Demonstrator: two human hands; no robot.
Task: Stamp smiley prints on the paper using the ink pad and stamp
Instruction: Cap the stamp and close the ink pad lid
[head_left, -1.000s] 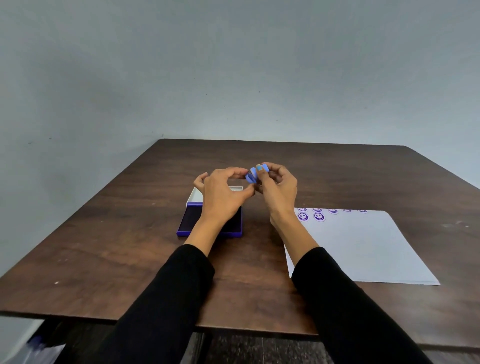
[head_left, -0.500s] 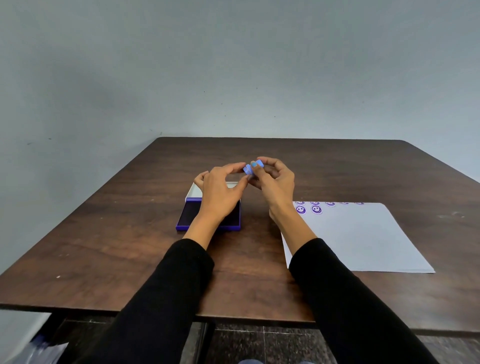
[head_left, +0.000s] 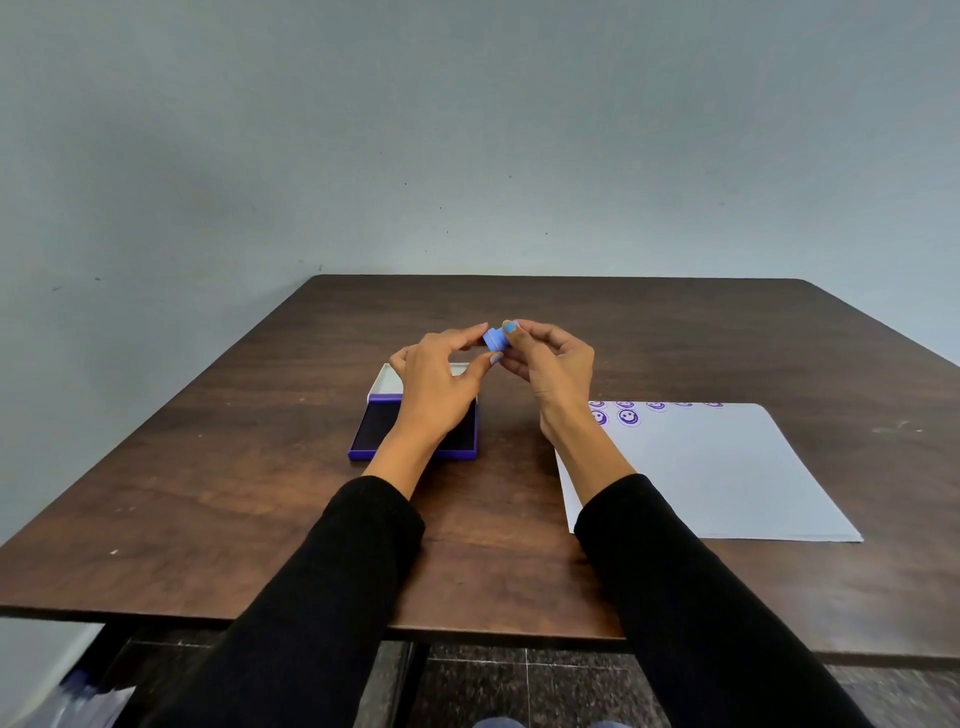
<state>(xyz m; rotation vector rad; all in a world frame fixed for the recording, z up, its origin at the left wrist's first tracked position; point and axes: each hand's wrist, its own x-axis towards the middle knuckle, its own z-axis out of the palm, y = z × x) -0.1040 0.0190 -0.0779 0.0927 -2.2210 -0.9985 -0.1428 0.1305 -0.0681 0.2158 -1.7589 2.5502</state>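
A small blue stamp (head_left: 494, 339) is held in the air between the fingertips of my left hand (head_left: 439, 387) and my right hand (head_left: 551, 366), above the table's middle. Below my left hand lies the open purple ink pad (head_left: 374, 431), its dark pad facing up and its white lid (head_left: 387, 382) folded back; my wrist hides part of it. To the right lies the white paper (head_left: 717, 478) with several purple smiley prints (head_left: 628, 417) along its far edge.
The dark wooden table (head_left: 208, 493) stands against a pale blue-grey wall. Its front edge runs under my forearms, with dark floor tiles below. Something pale lies on the floor at the bottom left.
Both hands stay together on the stamp and have shifted only slightly; the fingers have turned the stamp a little. Ink pad and paper lie as before.
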